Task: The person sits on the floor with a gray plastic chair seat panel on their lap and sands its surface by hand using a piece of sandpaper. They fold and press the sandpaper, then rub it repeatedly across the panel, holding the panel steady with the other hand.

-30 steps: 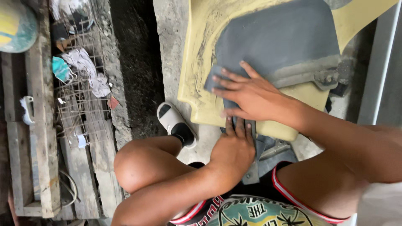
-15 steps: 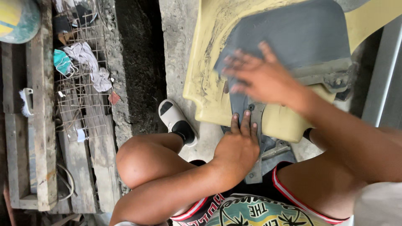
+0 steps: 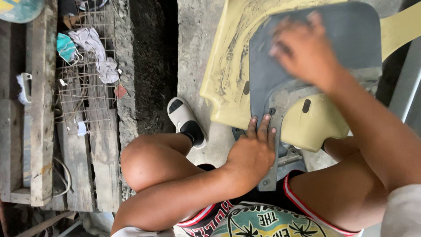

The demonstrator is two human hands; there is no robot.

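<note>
A yellow plastic body panel (image 3: pixel 228 66) lies on the concrete in front of my knees, with a grey plastic piece (image 3: pixel 342 35) resting on top of it. My right hand (image 3: pixel 302 48) is blurred and lies flat on the upper part of the grey piece, fingers spread. My left hand (image 3: pixel 252 151) presses palm down on the lower edge of the grey piece, fingertips beside a small bolt hole (image 3: pixel 272 111). A grey metal bracket (image 3: pixel 285 162) sticks out under the panel near my left hand.
My foot in a pale sandal (image 3: pixel 186 120) rests on the concrete left of the panel. Further left runs a dark gap, then wooden planks (image 3: pixel 41 109) and a rusty wire mesh (image 3: pixel 81 87) with rags (image 3: pixel 94 46) on it.
My right hand has slid up the grey piece, away from me, from its lower left toward its top. My left hand has stayed pressed on the lower edge.
</note>
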